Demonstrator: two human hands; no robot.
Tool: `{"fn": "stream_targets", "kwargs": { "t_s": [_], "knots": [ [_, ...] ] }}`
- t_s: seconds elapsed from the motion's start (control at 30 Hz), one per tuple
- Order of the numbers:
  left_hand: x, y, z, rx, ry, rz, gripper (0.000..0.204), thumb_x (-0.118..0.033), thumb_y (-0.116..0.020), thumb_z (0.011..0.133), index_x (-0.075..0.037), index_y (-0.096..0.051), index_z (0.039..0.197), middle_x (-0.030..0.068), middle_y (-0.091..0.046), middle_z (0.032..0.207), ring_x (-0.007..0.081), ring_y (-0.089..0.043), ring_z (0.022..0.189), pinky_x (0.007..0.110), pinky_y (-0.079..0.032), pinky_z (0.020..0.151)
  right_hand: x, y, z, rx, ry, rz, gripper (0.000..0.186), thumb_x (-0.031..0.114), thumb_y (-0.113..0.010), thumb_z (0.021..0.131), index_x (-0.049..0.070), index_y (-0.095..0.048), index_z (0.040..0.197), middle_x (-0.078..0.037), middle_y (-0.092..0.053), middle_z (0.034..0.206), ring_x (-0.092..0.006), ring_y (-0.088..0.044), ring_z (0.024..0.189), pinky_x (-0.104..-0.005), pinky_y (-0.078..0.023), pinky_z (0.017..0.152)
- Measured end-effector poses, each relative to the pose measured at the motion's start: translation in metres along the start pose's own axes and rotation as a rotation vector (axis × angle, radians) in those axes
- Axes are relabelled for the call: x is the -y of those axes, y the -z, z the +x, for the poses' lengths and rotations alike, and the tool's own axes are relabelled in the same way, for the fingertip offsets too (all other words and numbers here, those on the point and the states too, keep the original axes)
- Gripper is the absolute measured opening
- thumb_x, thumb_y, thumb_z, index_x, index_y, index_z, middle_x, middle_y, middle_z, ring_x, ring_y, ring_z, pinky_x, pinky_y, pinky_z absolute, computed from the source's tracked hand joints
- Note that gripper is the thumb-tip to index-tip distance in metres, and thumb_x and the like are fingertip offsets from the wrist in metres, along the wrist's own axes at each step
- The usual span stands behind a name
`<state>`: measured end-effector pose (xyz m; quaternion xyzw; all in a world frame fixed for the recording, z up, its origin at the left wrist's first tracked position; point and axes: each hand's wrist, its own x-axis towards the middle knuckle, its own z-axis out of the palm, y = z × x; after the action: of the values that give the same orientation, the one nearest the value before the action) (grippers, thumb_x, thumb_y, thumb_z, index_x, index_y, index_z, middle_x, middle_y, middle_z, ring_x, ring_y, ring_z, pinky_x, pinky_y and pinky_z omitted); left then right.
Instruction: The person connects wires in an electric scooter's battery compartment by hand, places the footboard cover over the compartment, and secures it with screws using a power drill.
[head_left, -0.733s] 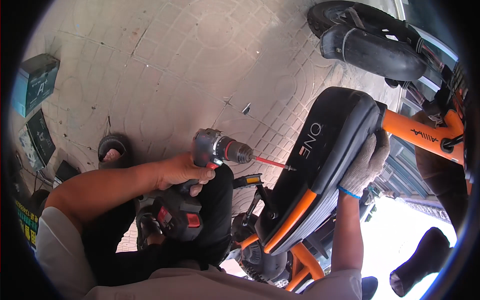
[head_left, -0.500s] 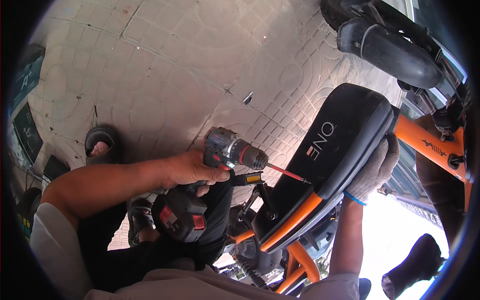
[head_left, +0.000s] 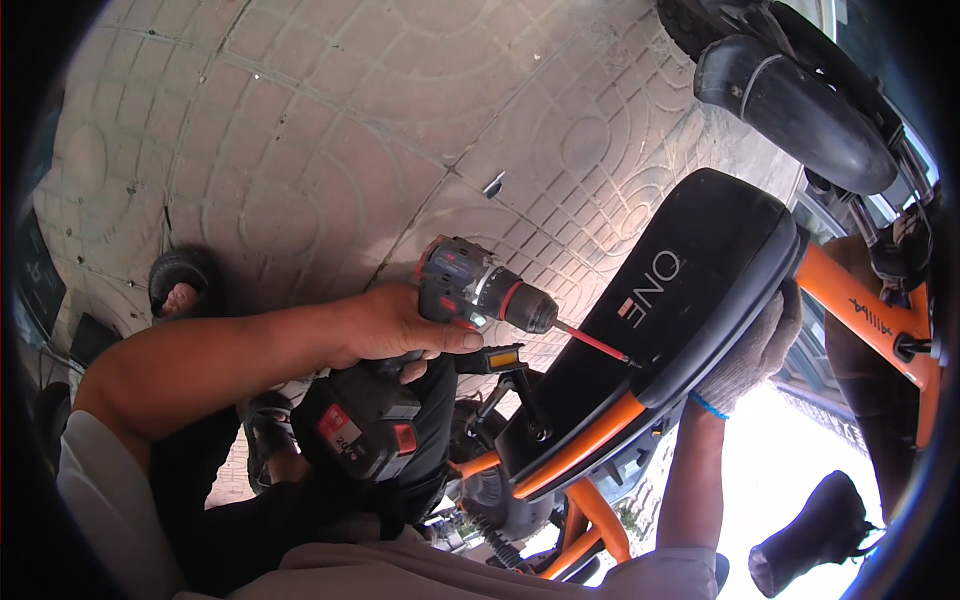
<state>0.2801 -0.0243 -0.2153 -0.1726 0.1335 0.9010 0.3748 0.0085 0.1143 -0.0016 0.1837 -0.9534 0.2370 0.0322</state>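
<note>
A grey and black cordless drill [head_left: 475, 285] is gripped in my bare left hand [head_left: 405, 330], with the fingers closed around its handle. Its battery pack [head_left: 355, 430] hangs below the hand. From the chuck a long red screwdriver bit [head_left: 595, 343] points right, its tip at the lower face of a black cover [head_left: 690, 250] on an orange-framed bike. Whether the tip sits in a screw is too small to tell. My right hand [head_left: 755, 350], in a grey knit glove, is wrapped against the cover's far right edge. Some of its fingers are hidden behind the cover.
The orange frame tube [head_left: 860, 305] runs right from the cover. A pedal with an amber reflector [head_left: 502, 358] sits just below the drill. At the upper right is a wheel with a black mudguard [head_left: 800, 115]. Paving tiles [head_left: 330, 150] lie beneath. A sandaled foot [head_left: 185, 285] is at left.
The view has shifted slightly. The drill and its bit appear a little further right and lower, with the tip still at the cover's lower face. Both hands keep their holds.
</note>
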Motion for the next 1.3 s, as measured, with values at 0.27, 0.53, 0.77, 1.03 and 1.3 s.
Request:
{"fn": "stream_targets", "kwargs": {
  "t_s": [0.27,0.53,0.77,1.03,1.3],
  "knots": [
    [-0.007,-0.004,0.002,-0.001,0.014,-0.038,0.044,-0.045,-0.086,0.090,-0.008,-0.069,0.107,0.0012,-0.066,0.087,0.0120,-0.059,0.059,0.030,-0.047,0.053,-0.001,0.006,0.003,0.010,0.047,-0.068,0.058,0.034,-0.050,0.109,-0.007,-0.045,0.150,-0.020,-0.063,0.133,-0.0228,-0.067,0.113,-0.0368,-0.052,0.104],
    [-0.008,-0.008,0.007,-0.001,0.023,-0.003,0.040,-0.039,-0.084,0.094,-0.006,-0.067,0.106,0.0025,-0.063,0.081,0.0142,-0.061,0.060,0.031,-0.049,0.053,-0.001,0.003,0.001,0.036,0.031,-0.047,0.060,0.035,-0.050,0.109,-0.007,-0.044,0.151,-0.020,-0.063,0.133,-0.0231,-0.067,0.113,-0.0372,-0.053,0.104],
    [-0.012,-0.006,0.005,-0.017,0.060,0.012,0.043,-0.045,-0.086,0.091,-0.008,-0.071,0.109,0.0011,-0.065,0.087,0.0129,-0.059,0.059,0.030,-0.047,0.053,-0.002,0.003,0.001,0.042,0.018,-0.047,0.060,0.033,-0.049,0.109,-0.008,-0.042,0.152,-0.021,-0.063,0.134,-0.0232,-0.067,0.117,-0.0366,-0.053,0.106],
    [-0.015,-0.009,0.005,-0.020,0.031,-0.016,0.041,-0.041,-0.089,0.089,-0.008,-0.070,0.106,0.0007,-0.065,0.087,0.0125,-0.059,0.059,0.029,-0.046,0.052,-0.011,0.005,0.003,0.046,0.050,-0.005,0.060,0.032,-0.049,0.110,-0.009,-0.040,0.153,-0.022,-0.062,0.136,-0.0232,-0.068,0.115,-0.0369,-0.054,0.105],
    [-0.019,-0.006,0.016,-0.022,0.023,0.032,0.035,-0.034,-0.087,0.089,-0.008,-0.068,0.102,0.0015,-0.061,0.076,0.0142,-0.059,0.056,0.031,-0.047,0.051,-0.008,0.005,0.003,0.065,0.055,-0.020,0.059,0.033,-0.049,0.110,-0.008,-0.041,0.152,-0.022,-0.062,0.136,-0.0229,-0.069,0.114,-0.0353,-0.056,0.103]
  ]
}}
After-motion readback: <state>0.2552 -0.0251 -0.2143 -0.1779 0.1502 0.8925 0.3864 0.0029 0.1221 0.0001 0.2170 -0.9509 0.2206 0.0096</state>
